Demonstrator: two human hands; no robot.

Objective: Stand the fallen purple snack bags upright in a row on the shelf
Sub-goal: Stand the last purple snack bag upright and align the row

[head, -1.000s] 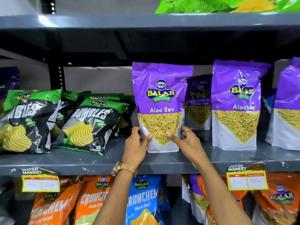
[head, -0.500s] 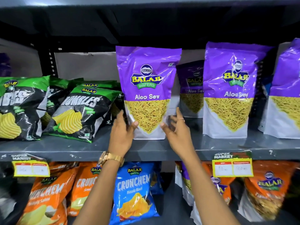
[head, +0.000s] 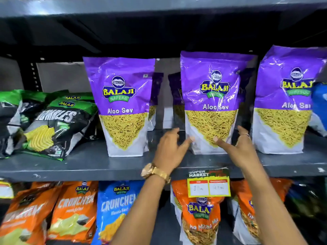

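Observation:
Three purple Aloo Sev bags stand upright in a row along the grey shelf: a left bag, a middle bag and a right bag cut off by the frame edge. More purple bags stand in shadow behind them. My left hand is at the middle bag's lower left corner with fingers spread and the thumb tip touching it. My right hand is at its lower right, thumb on the front and fingers by the side. Neither hand is closed on it.
Green and black chip bags lean at the left of the same shelf. A blue bag pokes in at the far right. A yellow price tag hangs on the shelf edge. Orange and blue snack bags fill the shelf below.
Both hands let go of the left purple bag, which stays upright, and moved right to the base of the middle bag. The view shifted right and closer.

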